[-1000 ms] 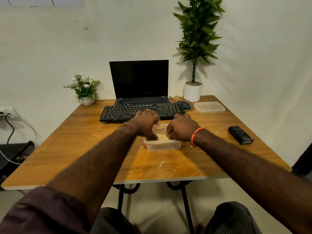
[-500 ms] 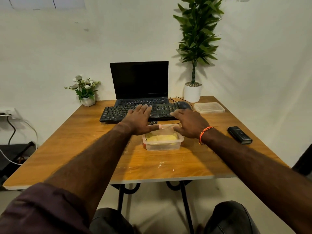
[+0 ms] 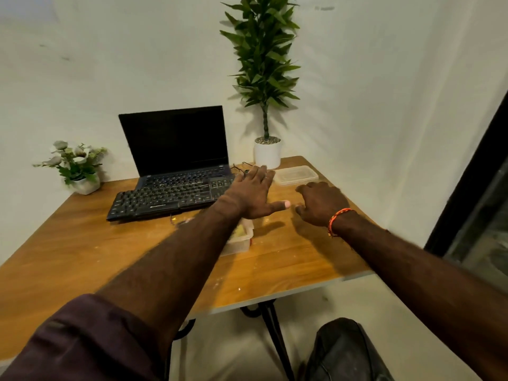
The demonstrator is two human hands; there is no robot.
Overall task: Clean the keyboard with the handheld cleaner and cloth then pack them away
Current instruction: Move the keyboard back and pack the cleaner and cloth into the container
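I see both hands, left hand and right hand, empty with fingers loose, stretching toward lid beyond box, likely to close it

Soft, even indoor light falls from above and in front, leaving the white wall bright but not glaring. The tall plant casts a faint shadow on the wall behind it. Beneath the fingers of the left hand and the right hand, dark soft-edged shadows lie on the table. Wide-angle distortion bends the table's edges. Both hands look slightly motion-blurred.
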